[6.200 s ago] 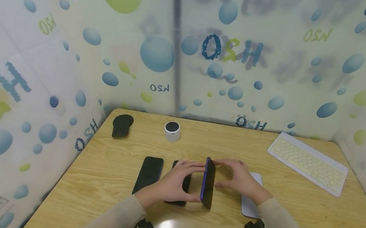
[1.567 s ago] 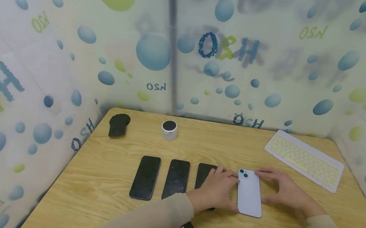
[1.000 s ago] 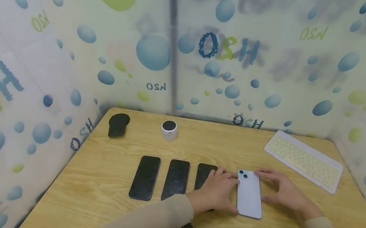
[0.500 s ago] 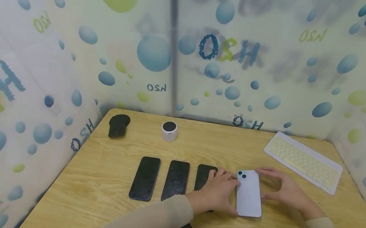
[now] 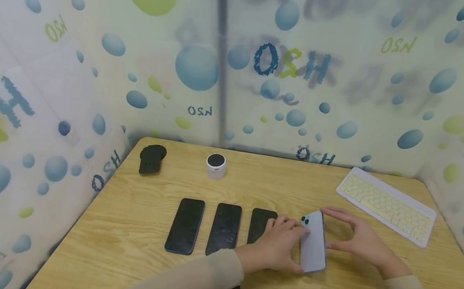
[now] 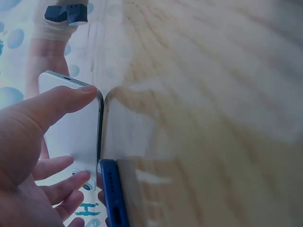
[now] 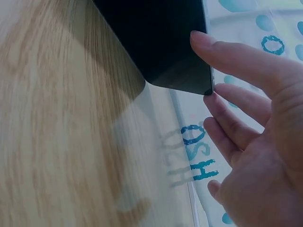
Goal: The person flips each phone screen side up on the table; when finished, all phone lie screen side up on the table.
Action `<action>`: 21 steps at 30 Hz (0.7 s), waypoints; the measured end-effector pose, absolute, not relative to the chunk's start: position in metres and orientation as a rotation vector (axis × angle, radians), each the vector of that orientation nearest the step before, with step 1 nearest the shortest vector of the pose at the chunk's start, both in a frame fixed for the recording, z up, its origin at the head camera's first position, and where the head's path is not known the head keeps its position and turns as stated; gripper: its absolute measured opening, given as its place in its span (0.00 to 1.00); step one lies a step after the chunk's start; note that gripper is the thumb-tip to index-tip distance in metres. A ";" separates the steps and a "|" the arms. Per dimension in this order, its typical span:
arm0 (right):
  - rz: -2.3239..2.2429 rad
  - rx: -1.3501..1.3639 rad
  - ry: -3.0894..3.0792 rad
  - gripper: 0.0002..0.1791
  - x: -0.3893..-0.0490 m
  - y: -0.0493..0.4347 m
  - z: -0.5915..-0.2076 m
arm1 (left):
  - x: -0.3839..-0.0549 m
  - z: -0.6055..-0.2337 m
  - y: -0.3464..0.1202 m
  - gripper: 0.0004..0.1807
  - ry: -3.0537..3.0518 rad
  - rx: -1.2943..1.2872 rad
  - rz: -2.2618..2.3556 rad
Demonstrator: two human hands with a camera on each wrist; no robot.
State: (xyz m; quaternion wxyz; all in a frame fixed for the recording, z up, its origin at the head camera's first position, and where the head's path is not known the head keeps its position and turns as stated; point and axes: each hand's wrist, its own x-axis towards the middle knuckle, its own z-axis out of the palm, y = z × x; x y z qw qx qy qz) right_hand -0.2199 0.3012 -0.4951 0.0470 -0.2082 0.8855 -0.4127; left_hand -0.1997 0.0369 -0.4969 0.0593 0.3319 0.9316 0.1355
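Note:
A pale lavender smartphone (image 5: 314, 242) stands tilted on its left long edge, its right edge raised and its camera back facing left. My left hand (image 5: 279, 244) holds it along the lower edge, the thumb at the near corner and fingers by the cameras. In the left wrist view that thumb (image 6: 75, 99) lies against the phone's back. My right hand (image 5: 358, 241) holds the raised edge by thumb and fingertips; the right wrist view shows its thumb (image 7: 208, 41) on the dark screen (image 7: 161, 42). A dark phone (image 5: 260, 223) lies partly hidden beneath my left hand.
Two more dark phones, one (image 5: 184, 226) at left and one (image 5: 224, 229) in the middle, lie flat in the row. Behind them are a white cylindrical speaker (image 5: 216, 166) and a black object (image 5: 151, 159). A white keyboard (image 5: 386, 205) lies at the back right of the wooden table (image 5: 133, 210).
The lavender phone lay flat, back up, about a second ago; its right edge has since risen with my right hand. Earlier, both hands held the dark phone upright left of it.

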 end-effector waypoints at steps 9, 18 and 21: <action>-1.296 -0.670 2.697 0.45 -0.219 0.295 -0.494 | -0.201 -0.494 0.032 0.49 2.782 0.985 0.571; -1.333 -0.692 2.669 0.44 -0.219 0.289 -0.494 | -0.204 -0.493 0.027 0.49 2.747 1.000 0.713; -1.333 -0.713 2.671 0.44 -0.220 0.289 -0.495 | -0.205 -0.494 0.026 0.50 2.750 1.005 0.732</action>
